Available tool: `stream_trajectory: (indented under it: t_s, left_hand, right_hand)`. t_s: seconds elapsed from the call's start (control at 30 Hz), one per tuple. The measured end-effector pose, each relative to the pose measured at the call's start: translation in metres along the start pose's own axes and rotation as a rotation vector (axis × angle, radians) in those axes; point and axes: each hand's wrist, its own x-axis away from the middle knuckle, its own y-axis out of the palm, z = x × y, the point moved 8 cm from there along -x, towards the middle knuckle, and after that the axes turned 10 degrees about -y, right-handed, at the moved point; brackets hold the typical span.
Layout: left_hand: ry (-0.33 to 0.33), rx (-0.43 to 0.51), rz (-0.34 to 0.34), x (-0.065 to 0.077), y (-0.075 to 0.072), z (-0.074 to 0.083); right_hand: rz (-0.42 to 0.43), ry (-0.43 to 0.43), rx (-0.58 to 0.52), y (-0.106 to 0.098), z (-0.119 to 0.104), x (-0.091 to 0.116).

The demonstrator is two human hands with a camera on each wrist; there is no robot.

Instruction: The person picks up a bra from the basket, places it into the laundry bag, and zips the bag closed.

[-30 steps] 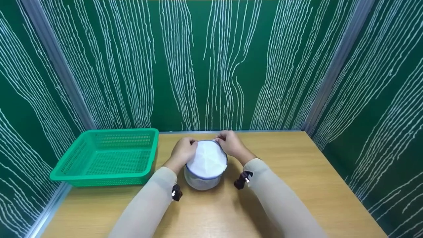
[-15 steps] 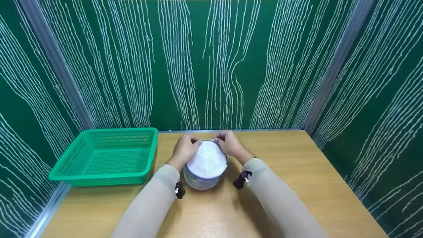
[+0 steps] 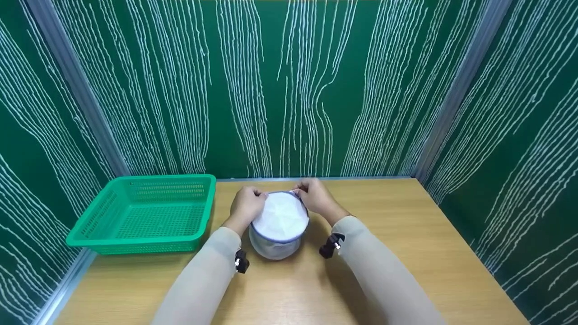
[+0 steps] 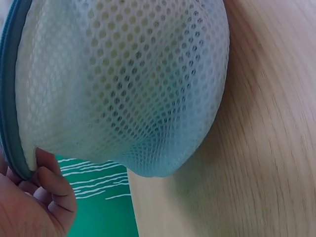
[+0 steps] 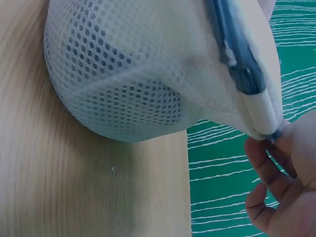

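A round white mesh laundry bag (image 3: 281,217) stands on the table between my hands, its pale lid ringed by a blue zipper. At the far left of the rim, my left hand (image 3: 246,206) pinches the bag's edge between thumb and fingers. The left wrist view shows that hand (image 4: 43,200) at the lower end of the blue zipper band (image 4: 11,98). Across from it, my right hand (image 3: 315,196) pinches the far right of the rim. Up close, the right hand (image 5: 289,180) grips by a white fabric tab (image 5: 261,111) covering the zipper's end; the zipper pull is hidden.
A green plastic basket (image 3: 205,221) stands on the left of the wooden table (image 3: 384,253). Green panels with white wavy lines (image 3: 289,90) enclose the table at the back and sides. Small black cameras (image 3: 241,262) sit at both wrists.
The left hand first slid right along the rim, then back left. The bag's top has shifted slightly left, while the right hand has stayed nearly in place.
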Motion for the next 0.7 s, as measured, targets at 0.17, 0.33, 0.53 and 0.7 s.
stream_trajectory:
  t_s: [0.17,0.33,0.53,0.7]
  left_hand:
    - [-0.074,0.005,-0.019,0.001,-0.004,-0.009]
    - [-0.137,0.014,-0.029,0.002,-0.006,-0.022]
    - [-0.122,-0.023,-0.023,0.007,-0.003,-0.025]
    - [-0.03,-0.067,0.028,0.005,-0.005,-0.011]
  right_hand:
    - [0.012,-0.004,0.017,-0.004,0.0,0.001]
    - [0.01,0.036,0.012,-0.006,0.003,0.002]
    - [0.003,0.027,0.0,-0.004,0.003,0.002]
    - [0.008,-0.002,-0.008,-0.004,-0.001,0.001]
